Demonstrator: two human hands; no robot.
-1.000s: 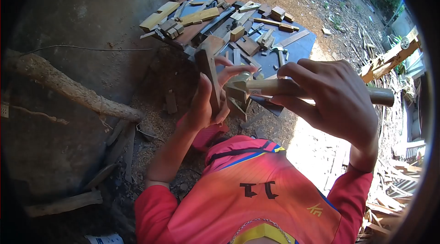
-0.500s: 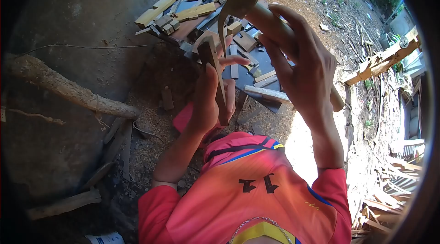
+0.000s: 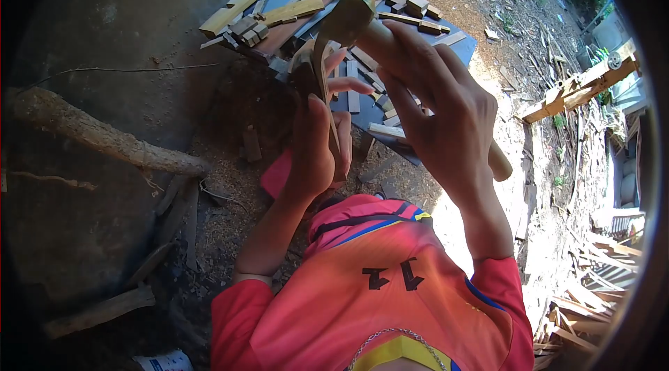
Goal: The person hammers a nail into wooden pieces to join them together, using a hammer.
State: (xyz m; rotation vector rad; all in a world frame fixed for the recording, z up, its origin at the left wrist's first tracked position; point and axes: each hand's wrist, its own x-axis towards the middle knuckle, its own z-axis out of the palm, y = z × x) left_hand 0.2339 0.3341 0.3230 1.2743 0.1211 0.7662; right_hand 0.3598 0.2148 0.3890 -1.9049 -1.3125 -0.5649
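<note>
Logged dark brown, slab-like wooden block (image 3: 304, 79) in left hand (image 3: 313, 156), near upright in mid-air, clamped between thumb on near side and fingers on far side, with index finger loose. Just above that grip, noted brass-tinted metal claw hammer (image 3: 348, 18) with round wooden handle, held by right hand (image 3: 449, 105) closed around it; cannot tell whether touching block with curved claw or only overlapping in view. Judge main hazard to be bruising left thumb or index finger, through bringing hammer down off line so near that grip. Might also twist or drop block, through pinching it without visible support beneath, or gouge wood by tilting claw further inward. Beyond both grips, recorded blue and reddish-brown table (image 3: 283, 38) strewn with pale yellow wooden blocks (image 3: 296, 11) and other offcuts. Compared with frame a second earlier: found hammer head shifted from beside left fingers to above block's top, with handle turned from near level to slanting back toward body. Compared with half a second earlier: found head slightly lower, closer to block, with left grip little altered.
</note>
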